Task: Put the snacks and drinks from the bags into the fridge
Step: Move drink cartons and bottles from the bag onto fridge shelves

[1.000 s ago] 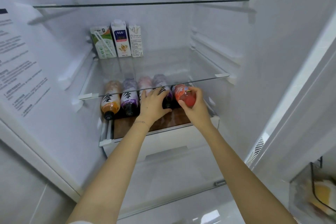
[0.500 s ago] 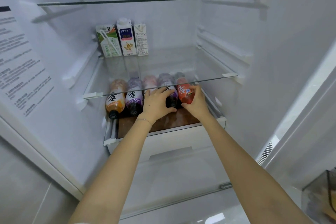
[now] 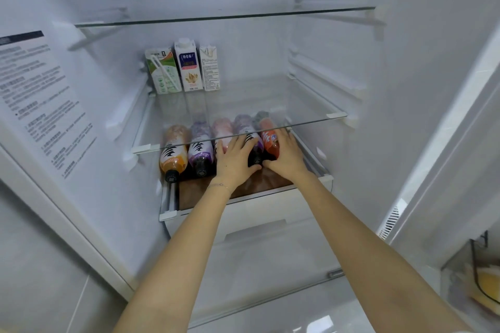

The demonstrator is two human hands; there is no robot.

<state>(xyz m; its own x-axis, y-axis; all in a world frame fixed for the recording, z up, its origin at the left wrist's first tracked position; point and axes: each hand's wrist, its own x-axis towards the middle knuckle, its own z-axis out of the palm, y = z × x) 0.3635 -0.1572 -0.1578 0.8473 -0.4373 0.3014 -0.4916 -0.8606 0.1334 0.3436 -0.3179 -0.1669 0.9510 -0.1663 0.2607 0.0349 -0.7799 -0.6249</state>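
Several drink bottles lie side by side, caps toward me, on the lower fridge shelf under a glass shelf. At the right end lies a red bottle, and my right hand wraps around it from the right. My left hand rests flat over a pink bottle and a dark purple bottle. An orange bottle and a purple bottle lie further left, untouched. Three drink cartons stand at the back left of the glass shelf.
A higher glass shelf spans the fridge above. A white drawer sits below the bottles. A printed label covers the left inner wall. At the right, a door bin holds a yellow item.
My right hand has pushed the red bottle back and down into line with the other bottles. My left hand has slid a little right over the neighbouring bottles.
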